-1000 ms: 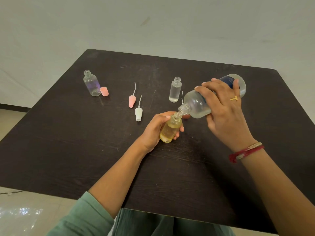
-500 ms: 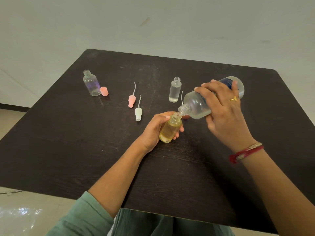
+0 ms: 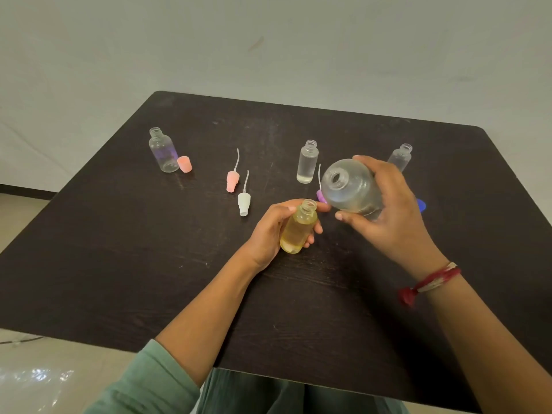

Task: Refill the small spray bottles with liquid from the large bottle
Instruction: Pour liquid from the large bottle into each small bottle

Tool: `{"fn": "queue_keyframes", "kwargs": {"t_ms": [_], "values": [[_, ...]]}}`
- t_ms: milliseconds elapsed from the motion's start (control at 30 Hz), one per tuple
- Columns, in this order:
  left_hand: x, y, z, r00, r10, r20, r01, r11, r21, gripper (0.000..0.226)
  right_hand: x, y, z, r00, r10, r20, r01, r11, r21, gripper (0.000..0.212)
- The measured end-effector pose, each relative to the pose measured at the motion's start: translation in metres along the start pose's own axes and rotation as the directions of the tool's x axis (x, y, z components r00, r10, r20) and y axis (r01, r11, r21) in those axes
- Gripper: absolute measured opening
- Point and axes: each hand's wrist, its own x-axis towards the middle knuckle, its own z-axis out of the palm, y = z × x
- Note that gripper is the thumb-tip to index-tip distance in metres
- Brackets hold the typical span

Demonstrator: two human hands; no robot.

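near the middle of the tabletop [image 3: 149, 264] your left hand [image 3: 273, 231] is wrapped round the small yellow bottle [image 3: 298, 231], held w/ its open neck up & leaning a bit; can't tell if the base sits on the wood. liquid looks close to the shoulder, so i'd call this one full. your right hand [image 3: 391, 222] grips the large bottle [image 3: 349, 186] just to the right, clear of the small neck, its mouth turned toward you; only a little liquid shows, pooled low in the body.

step in hand, as i read it: close out this fill & go to the next empty. bring the large bottle fully upright before carrying it, so nothing runs off the lip. stand the yellow one straight & let go gently, it'll tip easy when full. next candidates: the clear bottle [image 3: 307, 162] behind, w/ just a bit in the bottom, the back-right bottle [image 3: 401, 156] peeking past your right hand, & the far-left bottle [image 3: 162, 150] beside a pink cap [image 3: 184, 164]. for the next pour, hold the small one by the body, bring lip right to neck, tilt slow; necks are narrow. pink spray head [image 3: 232, 181], white spray head [image 3: 244, 201] & a half-hidden purple spray head [image 3: 320, 195] lie close by, so mind your wrist.
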Motion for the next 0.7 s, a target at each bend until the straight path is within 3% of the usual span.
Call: {"fn": "queue_keyframes", "kwargs": {"t_ms": [100,200,300,467,700], "values": [[-0.001,0.001,0.001,1.000,0.005,-0.026,-0.004,1.000,0.004,0.049,-0.006,-0.001,0.003,0.991,0.131,-0.042,-0.115,0.958,0.264,0.074],[-0.002,0.002,0.001,0.997,0.009,-0.075,-0.010,1.000,-0.007,0.051,-0.013,0.004,0.010,0.951,0.302,-0.071,-0.233,0.846,0.479,0.079],[-0.003,0.004,0.001,0.987,0.041,-0.158,-0.048,0.998,-0.040,0.048,-0.020,0.006,0.018,0.910,0.399,-0.115,-0.244,0.738,0.629,0.076],[-0.005,0.006,-0.002,0.935,0.148,-0.321,-0.169,0.985,-0.039,0.040,-0.027,0.011,0.030,0.871,0.468,-0.149,-0.250,0.684,0.685,0.073],[-0.008,0.027,-0.033,0.854,0.293,-0.430,-0.279,0.955,0.097,0.047,-0.030,0.008,0.041,0.893,0.422,-0.155,-0.212,0.700,0.682,0.078]]}}
